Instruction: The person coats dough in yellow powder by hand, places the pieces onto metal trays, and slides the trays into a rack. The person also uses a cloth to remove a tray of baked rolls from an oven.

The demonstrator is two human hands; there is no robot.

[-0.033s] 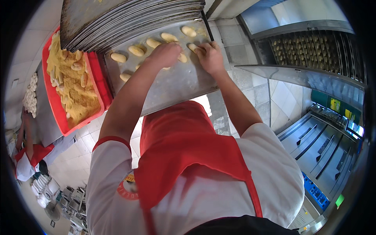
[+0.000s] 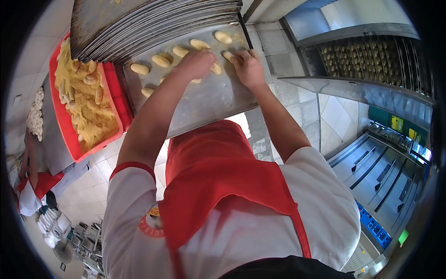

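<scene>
Pale, yellowish oval dough rolls (image 2: 160, 60) lie in loose rows on a metal baking tray (image 2: 195, 109) in front of me. My right hand (image 2: 249, 69) is over the tray's right part, its thumb and fingers closed on the end of one dough roll (image 2: 228, 56). Left of it, my left hand (image 2: 199, 64) is curled low over the tray, fingers closed. A second dough roll (image 2: 216, 68) shows right beside those fingers, and another pokes out under the wrist. Whatever the left fingers grip is hidden behind the hand.
Stacked trays (image 2: 153, 28) rise behind the working tray. At left stands a red bin (image 2: 121, 100) of yellow crumbs with rolls in it. To the right are an open-doored cabinet (image 2: 353, 88) of filled trays and a metal oven (image 2: 376, 169). A co-worker (image 2: 39, 183) works far left.
</scene>
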